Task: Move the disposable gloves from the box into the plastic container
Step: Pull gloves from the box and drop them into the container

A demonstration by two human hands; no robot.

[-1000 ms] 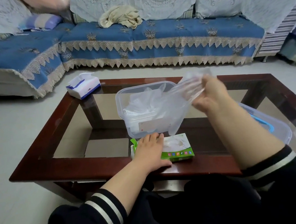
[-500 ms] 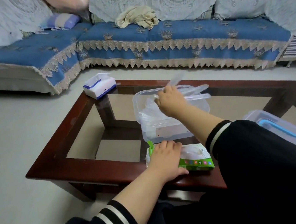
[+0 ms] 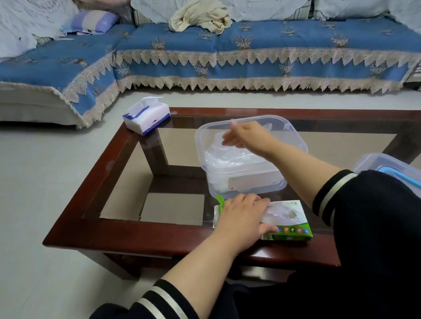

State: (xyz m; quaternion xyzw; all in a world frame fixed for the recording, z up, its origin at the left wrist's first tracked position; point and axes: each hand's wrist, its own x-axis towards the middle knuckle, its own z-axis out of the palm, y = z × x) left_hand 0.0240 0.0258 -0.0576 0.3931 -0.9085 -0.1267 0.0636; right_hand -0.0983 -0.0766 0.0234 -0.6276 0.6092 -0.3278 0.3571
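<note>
At seven o'clock on the desk (image 3: 139, 234) the left hand (image 3: 241, 218) still presses flat on the green glove box (image 3: 289, 225), while toward twelve the right hand (image 3: 248, 136), which pinched a glove half a second ago, now hovers loose-fingered and empty over the plastic container (image 3: 248, 184) holding the disposable gloves (image 3: 232, 157).

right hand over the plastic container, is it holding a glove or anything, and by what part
Nothing is held. The right hand hovers over the plastic container with fingers loosely spread, and the gloves lie inside below it.
</note>
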